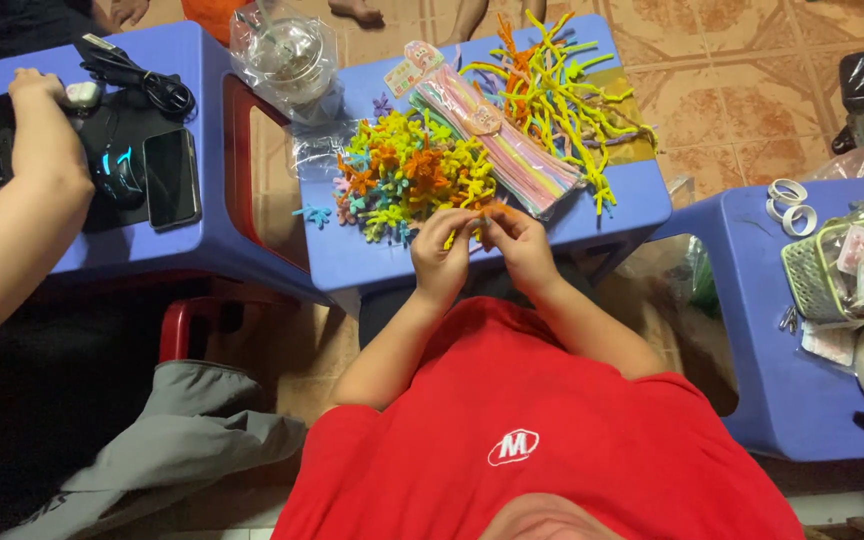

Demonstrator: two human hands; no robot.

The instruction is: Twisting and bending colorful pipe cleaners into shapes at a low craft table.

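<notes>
A person in a red shirt worked at a small blue desk [372, 262], both hands raised just above its near edge. The left hand [442, 255] and the right hand [520, 243] met fingertip to fingertip, each with fingers curled in and pinched on a short piece of pipe cleaner [480, 215] held between them; the piece was mostly hidden by the fingers, and its colour was hard to tell. Just beyond the hands lay a heap of small twisted pipe-cleaner shapes [402, 172] in orange, green, yellow and blue, which suggested a good share of the making was done. Much seemed left: a flat pack of pastel pipe cleaners [497, 140] lay across the middle of the desk, and a loose tangle of yellow and orange stems [552, 90] sprawled over the far corner. A clear domed plastic cup [290, 55] stood at the far left edge. On the blue desk to the left, another person's hand [37, 95] rested near a dark phone [171, 178] and a coiled black cable [152, 88]. To the right, a third blue desk carried tape rolls [788, 198] and a green basket [817, 275]. Nothing stood between the hands and the heap.
</notes>
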